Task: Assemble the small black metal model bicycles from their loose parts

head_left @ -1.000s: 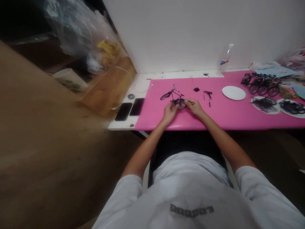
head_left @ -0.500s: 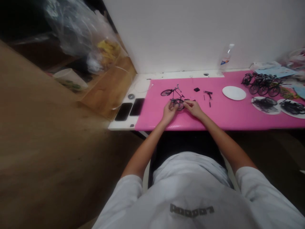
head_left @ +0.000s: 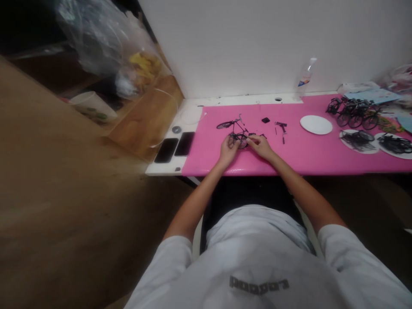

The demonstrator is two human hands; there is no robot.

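A small black model bicycle [head_left: 236,127] lies on the pink table cover [head_left: 299,159], with one wheel toward the back left and the other between my hands. My left hand [head_left: 228,150] is closed on the left side of the near wheel, fingertips at the hub and pedal area. My right hand [head_left: 260,145] pinches at the right side of the same wheel; any tiny part between its fingers is too small to make out. Partly hidden behind the right hand are small black pieces. Beyond it lie a black square piece [head_left: 265,120] and a small screwdriver-like tool [head_left: 281,125].
Two dark phones [head_left: 166,150] rest at the table's left end. To the right are a white plate [head_left: 316,125], two plates of black parts [head_left: 359,148] and several model bicycles [head_left: 354,112]. A plastic bottle [head_left: 305,78] stands by the back wall.
Both hands stay at the near wheel, with the right fingers shifted very slightly left. The view has moved a little; nothing else visibly differs.
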